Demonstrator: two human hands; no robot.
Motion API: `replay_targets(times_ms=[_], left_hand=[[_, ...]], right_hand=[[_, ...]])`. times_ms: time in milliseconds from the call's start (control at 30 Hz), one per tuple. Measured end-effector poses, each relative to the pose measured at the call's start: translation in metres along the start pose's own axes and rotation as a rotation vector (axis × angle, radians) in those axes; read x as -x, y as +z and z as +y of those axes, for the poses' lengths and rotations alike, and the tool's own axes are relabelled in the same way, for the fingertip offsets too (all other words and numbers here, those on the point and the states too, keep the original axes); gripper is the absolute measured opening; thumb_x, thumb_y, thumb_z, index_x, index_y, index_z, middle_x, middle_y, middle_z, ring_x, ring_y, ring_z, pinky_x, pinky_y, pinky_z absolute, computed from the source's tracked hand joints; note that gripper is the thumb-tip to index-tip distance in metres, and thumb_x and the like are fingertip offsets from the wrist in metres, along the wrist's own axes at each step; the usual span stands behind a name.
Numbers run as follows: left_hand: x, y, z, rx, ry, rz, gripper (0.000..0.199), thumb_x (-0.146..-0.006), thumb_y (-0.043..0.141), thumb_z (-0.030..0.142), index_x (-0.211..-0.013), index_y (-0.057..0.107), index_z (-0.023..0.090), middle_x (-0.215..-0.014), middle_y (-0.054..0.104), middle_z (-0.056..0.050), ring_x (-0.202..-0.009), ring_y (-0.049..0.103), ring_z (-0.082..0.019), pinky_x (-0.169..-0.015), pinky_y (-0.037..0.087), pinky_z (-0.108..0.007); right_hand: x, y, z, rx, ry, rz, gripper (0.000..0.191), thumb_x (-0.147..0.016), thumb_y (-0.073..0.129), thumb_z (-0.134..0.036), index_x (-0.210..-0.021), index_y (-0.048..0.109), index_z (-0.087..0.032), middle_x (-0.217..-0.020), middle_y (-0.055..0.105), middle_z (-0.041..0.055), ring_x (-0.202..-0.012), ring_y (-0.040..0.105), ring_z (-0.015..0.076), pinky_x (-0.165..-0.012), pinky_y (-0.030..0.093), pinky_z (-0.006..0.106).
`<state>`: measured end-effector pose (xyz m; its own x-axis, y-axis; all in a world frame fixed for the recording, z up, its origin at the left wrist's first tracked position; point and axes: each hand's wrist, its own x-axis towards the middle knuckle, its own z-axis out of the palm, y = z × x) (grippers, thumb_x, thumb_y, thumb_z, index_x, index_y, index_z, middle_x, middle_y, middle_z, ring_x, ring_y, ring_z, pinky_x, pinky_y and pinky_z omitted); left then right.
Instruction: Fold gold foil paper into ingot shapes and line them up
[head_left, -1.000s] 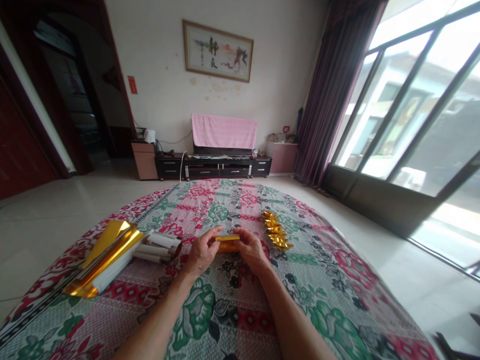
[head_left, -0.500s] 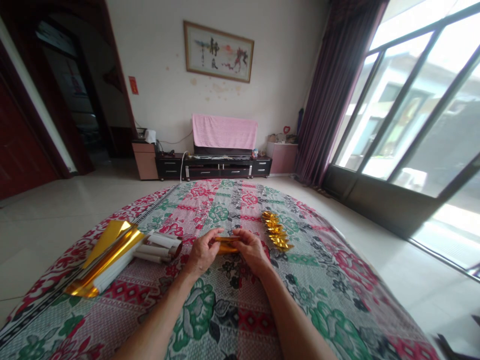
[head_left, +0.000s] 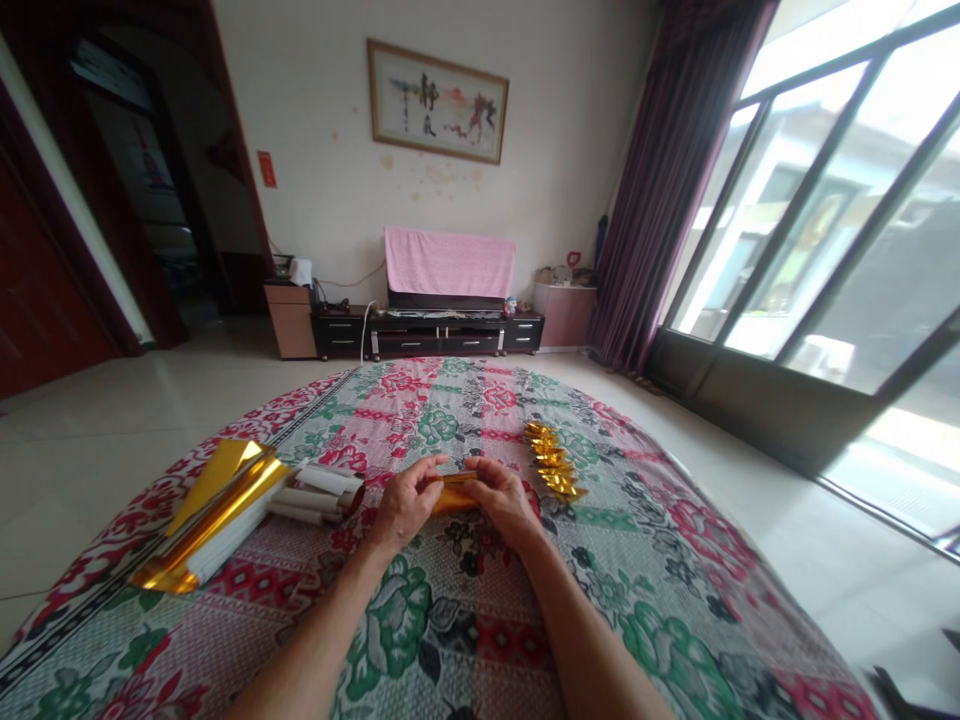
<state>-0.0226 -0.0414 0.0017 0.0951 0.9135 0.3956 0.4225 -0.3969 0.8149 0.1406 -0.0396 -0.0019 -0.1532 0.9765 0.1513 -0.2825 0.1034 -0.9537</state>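
Gold foil (head_left: pixel 454 498) runs left-right between your hands: left hand (head_left: pixel 403 503) pinching left end, right hand (head_left: pixel 505 500) right end.

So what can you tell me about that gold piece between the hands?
The gold piece looks like shiny foil or foil-coated paper, with a narrow, folded-looking far edge and a broader part nearer the person. It lies crosswise, pinched between the left hand and the right hand, whose fingers cover its ends. Whether it touches the patterned cloth I can't tell.
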Motion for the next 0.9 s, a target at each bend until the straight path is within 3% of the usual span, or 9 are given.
replay_targets(times_ms=[167,333,433,500,600,733,833,900], left_hand=[[-0.001,0.002,-0.005,-0.096,0.041,0.031,0.038,-0.074,0.051,0.017,-0.111,0.057,0.018,-0.086,0.066,-0.003,-0.070,0.061,-0.012,-0.070,0.050,-0.024],[0.000,-0.002,0.003,-0.293,0.287,0.130,0.025,-0.072,0.053,0.013,-0.096,0.060,0.017,-0.094,0.060,-0.006,-0.082,0.057,-0.015,-0.078,0.048,-0.029],[0.004,-0.002,0.010,-0.354,0.414,-0.013,0.012,-0.072,0.056,0.015,-0.082,0.062,0.019,-0.085,0.059,-0.004,-0.085,0.055,-0.016,-0.080,0.047,-0.030],[0.006,-0.001,0.012,-0.379,0.446,-0.116,0.014,-0.070,0.060,0.016,-0.083,0.063,0.019,-0.089,0.059,-0.004,-0.087,0.054,-0.017,-0.080,0.047,-0.029],[0.008,0.001,0.011,-0.428,0.448,-0.173,0.026,-0.067,0.064,0.016,-0.092,0.062,0.020,-0.096,0.057,-0.005,-0.093,0.052,-0.018,-0.084,0.046,-0.031],[0.007,0.001,0.011,-0.504,0.478,-0.166,0.033,-0.070,0.059,0.011,-0.101,0.061,0.021,-0.106,0.055,-0.005,-0.100,0.048,-0.019,-0.090,0.044,-0.033],[0.006,0.000,0.013,-0.545,0.524,-0.150,0.028,-0.077,0.052,0.011,-0.100,0.063,0.022,-0.112,0.055,-0.005,-0.103,0.046,-0.019,-0.090,0.043,-0.033],[0.006,-0.001,0.014,-0.562,0.535,-0.169,0.024,-0.082,0.047,0.014,-0.095,0.066,0.022,-0.109,0.057,-0.005,-0.101,0.047,-0.019,-0.087,0.044,-0.032]], right_hand=[[-0.007,-0.002,0.011,0.129,-0.072,0.096,0.027,-0.064,0.062,-0.027,-0.088,0.060,-0.018,-0.077,0.066,0.0002,-0.066,0.060,0.0125,-0.063,0.048,0.023],[-0.012,-0.007,0.018,0.479,-0.191,0.256,0.030,-0.070,0.052,-0.028,-0.096,0.061,-0.016,-0.082,0.068,0.0036,-0.070,0.062,0.0152,-0.065,0.049,0.025],[-0.009,-0.007,0.012,0.749,-0.239,0.337,0.029,-0.070,0.050,-0.026,-0.095,0.064,-0.018,-0.081,0.069,0.0031,-0.071,0.063,0.0157,-0.070,0.049,0.027],[-0.008,-0.007,0.007,0.853,-0.235,0.363,0.029,-0.070,0.049,-0.024,-0.093,0.066,-0.019,-0.078,0.069,0.0024,-0.071,0.063,0.0156,-0.072,0.048,0.027],[-0.009,-0.009,0.006,0.832,-0.170,0.406,0.030,-0.069,0.050,-0.025,-0.093,0.066,-0.019,-0.078,0.069,0.0025,-0.071,0.063,0.0160,-0.069,0.048,0.026],[-0.016,-0.017,0.014,0.590,-0.086,0.424,0.033,-0.068,0.050,-0.028,-0.095,0.065,-0.016,-0.076,0.069,0.0026,-0.063,0.062,0.0151,-0.058,0.048,0.024],[-0.019,-0.021,0.018,0.508,-0.075,0.390,0.032,-0.067,0.051,-0.028,-0.093,0.065,-0.017,-0.074,0.068,0.0024,-0.061,0.061,0.0150,-0.055,0.048,0.023],[-0.018,-0.019,0.017,0.569,-0.090,0.371,0.030,-0.067,0.052,-0.027,-0.092,0.066,-0.018,-0.074,0.069,0.0022,-0.063,0.061,0.0156,-0.057,0.048,0.024]])
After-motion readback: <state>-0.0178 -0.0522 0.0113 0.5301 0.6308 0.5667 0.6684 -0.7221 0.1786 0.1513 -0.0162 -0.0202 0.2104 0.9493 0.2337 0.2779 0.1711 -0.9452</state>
